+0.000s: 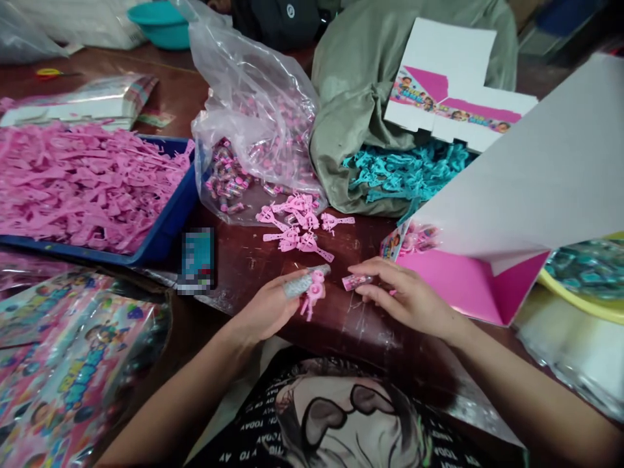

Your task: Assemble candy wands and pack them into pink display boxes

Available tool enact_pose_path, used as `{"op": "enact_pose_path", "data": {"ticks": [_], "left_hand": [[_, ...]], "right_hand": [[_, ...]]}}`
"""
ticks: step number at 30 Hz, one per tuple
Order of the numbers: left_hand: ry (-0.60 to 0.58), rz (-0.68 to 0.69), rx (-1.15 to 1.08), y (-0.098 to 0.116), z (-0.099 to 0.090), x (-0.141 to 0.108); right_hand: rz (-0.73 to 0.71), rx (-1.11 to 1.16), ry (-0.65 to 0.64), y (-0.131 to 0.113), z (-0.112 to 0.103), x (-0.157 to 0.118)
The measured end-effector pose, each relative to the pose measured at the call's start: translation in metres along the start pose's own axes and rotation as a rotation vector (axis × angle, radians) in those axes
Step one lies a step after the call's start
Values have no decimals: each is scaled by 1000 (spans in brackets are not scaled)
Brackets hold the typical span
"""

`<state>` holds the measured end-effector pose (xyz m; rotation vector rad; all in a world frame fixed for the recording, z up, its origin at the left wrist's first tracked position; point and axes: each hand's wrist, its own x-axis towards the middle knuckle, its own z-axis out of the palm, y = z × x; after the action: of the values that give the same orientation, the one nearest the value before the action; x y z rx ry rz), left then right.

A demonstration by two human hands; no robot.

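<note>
So yeah, a pink plastic piece is held low over the desk, grasped by the fingers of the left hand, one of them wrapped in silvery tape. Just across, a small clear tube is pinched in the right hand. Beyond them, a little heap of pink parts is spread by a clear bag stuffed with tubes. It's flanked by a blue tray piled with pink parts and a green sack filled with teal ones.
</note>
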<state>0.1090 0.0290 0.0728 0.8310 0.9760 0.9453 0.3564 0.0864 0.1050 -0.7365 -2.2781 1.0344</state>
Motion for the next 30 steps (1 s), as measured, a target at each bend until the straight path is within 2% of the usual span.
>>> {"op": "enact_pose_path", "data": {"ticks": [3, 5, 7, 10, 16, 18, 23, 26, 30], "left_hand": [[25, -111, 29, -1, 6, 0], [22, -130, 87, 1, 8, -2], [-20, -112, 106, 4, 10, -4], [-110, -81, 180, 6, 11, -7], [-170, 73, 581, 11, 12, -8], [-140, 153, 721, 13, 13, -8], [20, 302, 1007, 11, 14, -13], [50, 332, 1124, 4, 10, -18], [28, 347, 1292, -4, 1, -22]], "right_hand": [[-46, 12, 15, -1, 7, 3], [-45, 2, 23, 0, 7, 4], [-26, -14, 30, 2, 5, 4], [-42, -21, -43, 4, 0, 5], [-140, -54, -207, 0, -5, 9], [-155, -91, -215, 0, -3, 10], [-105, -232, -178, 0, 9, 14], [-97, -278, -243, -1, 13, 22], [-115, -240, -359, -2, 17, 33]]}}
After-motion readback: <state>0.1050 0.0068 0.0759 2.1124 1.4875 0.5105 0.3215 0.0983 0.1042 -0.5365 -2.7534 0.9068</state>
